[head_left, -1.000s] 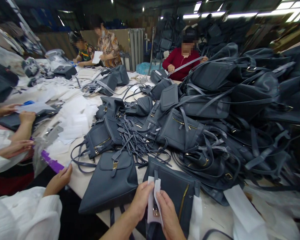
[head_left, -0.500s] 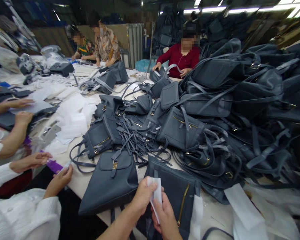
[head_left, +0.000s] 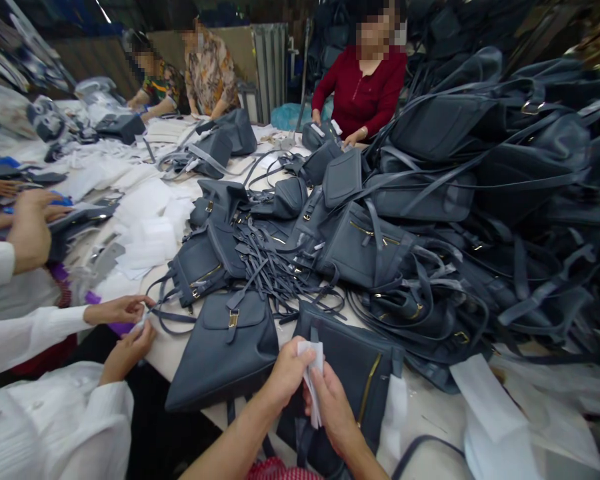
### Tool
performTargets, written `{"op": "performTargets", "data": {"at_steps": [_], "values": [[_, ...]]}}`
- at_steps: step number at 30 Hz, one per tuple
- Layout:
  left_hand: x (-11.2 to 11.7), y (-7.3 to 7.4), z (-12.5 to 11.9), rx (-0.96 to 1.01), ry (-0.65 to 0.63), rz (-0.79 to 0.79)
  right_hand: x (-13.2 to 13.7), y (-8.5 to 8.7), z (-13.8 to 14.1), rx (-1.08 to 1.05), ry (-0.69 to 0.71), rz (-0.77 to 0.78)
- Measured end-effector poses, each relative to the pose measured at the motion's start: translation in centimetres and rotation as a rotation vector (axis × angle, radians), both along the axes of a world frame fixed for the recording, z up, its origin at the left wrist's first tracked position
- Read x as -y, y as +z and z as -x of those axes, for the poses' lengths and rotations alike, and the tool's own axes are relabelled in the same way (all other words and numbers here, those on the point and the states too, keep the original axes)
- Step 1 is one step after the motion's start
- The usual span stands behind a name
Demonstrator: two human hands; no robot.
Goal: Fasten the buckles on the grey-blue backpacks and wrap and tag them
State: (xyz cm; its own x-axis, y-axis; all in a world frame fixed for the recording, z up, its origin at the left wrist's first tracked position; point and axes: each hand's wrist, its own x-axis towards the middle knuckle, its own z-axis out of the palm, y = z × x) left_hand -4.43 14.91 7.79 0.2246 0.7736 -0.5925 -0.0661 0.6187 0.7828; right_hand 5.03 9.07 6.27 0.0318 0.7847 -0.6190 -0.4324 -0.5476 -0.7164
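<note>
Between my two hands is a narrow folded strip of white foam sheet (head_left: 314, 387). My left hand (head_left: 289, 370) pinches its upper end, thumb on top. Lower down, my right hand (head_left: 333, 400) grips the strip's right side; some of its fingers are hidden behind it. Under both hands lies a dark blue-grey bag (head_left: 350, 347) with a gold zipper (head_left: 370, 390) on its right part. To the left of my hands, a backpack (head_left: 230, 360) of the same colour lies with its flap and gold buckle facing up.
Co-workers sit close on my left; one's hands (head_left: 130, 327) hold something small. A person in red (head_left: 363, 87) handles a bag across the table. Bags (head_left: 430, 147) pile high at right. White sheets (head_left: 490, 400) lie at lower right, with more sheets (head_left: 150, 233) at left.
The view has tilted down slightly. My hands keep hold of the strip, now folded narrower. The near co-worker's hands have come together, and the person in red has shifted their bag.
</note>
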Motion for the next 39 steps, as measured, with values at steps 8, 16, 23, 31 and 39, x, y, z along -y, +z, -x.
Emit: {"op": "performTargets", "data": {"at_steps": [8, 16, 23, 31, 39], "values": [[-0.2, 1.5, 1.5, 0.321, -0.046, 0.094, 0.3, -0.9, 0.5, 0.054, 0.018, -0.067], [1.0, -0.1, 0.4, 0.395, -0.017, 0.161, 0.1, -0.9, 0.8, 0.172, 0.000, -0.019], [1.4, -1.5, 0.1, 0.404, 0.070, 0.122, -0.2, -1.9, 0.7, 0.425, 0.093, -0.026], [1.0, -0.9, -0.4, 0.237, 0.081, 0.026, 1.0, -1.1, 1.0, 0.724, 0.205, -0.266], [1.1, -0.8, -0.7, 0.081, 0.129, 0.001, -1.4, 2.5, -3.7, 0.766, 0.289, -0.255]]}}
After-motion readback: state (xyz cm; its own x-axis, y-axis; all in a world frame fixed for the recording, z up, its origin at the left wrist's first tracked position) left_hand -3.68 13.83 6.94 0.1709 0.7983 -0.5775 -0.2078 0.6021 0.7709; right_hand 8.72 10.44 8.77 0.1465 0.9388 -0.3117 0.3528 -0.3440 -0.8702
